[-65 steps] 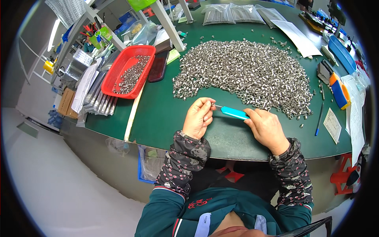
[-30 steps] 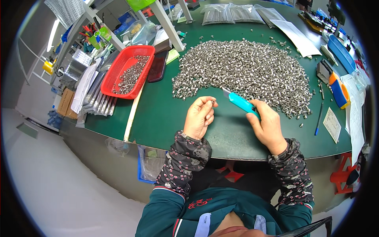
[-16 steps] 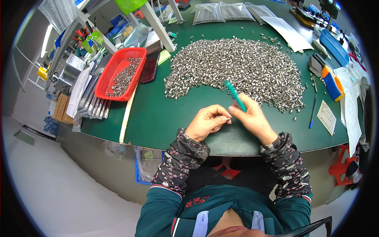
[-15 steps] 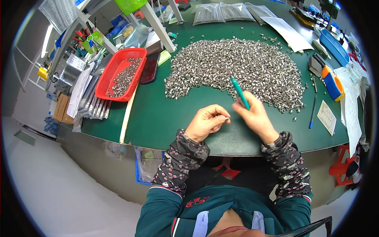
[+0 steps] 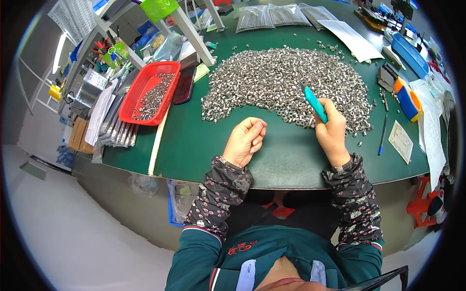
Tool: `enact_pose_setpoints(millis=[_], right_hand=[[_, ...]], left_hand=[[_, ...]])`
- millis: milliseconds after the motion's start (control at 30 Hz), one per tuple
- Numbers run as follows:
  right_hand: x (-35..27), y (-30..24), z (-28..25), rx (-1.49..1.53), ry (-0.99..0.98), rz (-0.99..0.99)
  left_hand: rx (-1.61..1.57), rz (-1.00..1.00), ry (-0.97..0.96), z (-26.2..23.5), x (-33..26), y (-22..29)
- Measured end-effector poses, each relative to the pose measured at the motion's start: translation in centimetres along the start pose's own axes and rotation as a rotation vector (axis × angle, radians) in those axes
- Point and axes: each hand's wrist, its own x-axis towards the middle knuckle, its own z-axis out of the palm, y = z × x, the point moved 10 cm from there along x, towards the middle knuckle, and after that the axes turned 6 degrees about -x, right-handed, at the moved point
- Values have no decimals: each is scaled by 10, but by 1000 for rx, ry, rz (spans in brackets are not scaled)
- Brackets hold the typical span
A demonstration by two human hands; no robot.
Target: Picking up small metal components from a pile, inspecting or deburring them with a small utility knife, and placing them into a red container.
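Observation:
My right hand (image 5: 332,131) is closed around a teal-handled tool (image 5: 316,105). Its thin dark tip points up and left, over the near part of a wide pile of small silvery metal rings (image 5: 286,77). To the left, my left hand (image 5: 245,140) is held above the green table, just short of the pile's near edge. The fingers of that hand are curled in; whatever they hold is hidden. A gap separates the two hands.
On the left, a red plastic basket (image 5: 127,99) holds more small metal rings, beside a dark phone (image 5: 184,85). A yellow-and-blue tape dispenser (image 5: 408,99), a blue pen (image 5: 383,136) and a paper tag (image 5: 401,140) lie at right. Clear plastic bags (image 5: 272,17) lie at the back.
My hands have moved apart: the right one, with the teal-handled tool, went right; the left one shifted slightly up and left, its fingers curling in. A small metal piece at its fingertips no longer shows.

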Motion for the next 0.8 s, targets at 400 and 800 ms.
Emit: enact_pose_setpoints(millis=[400,800], right_hand=[[3,-15,-13,-193,61,-224],[4,-22,-15,-185,68,-248]], left_hand=[[11,-118,131,16,22,-12],[1433,383,196,45,38,9]])
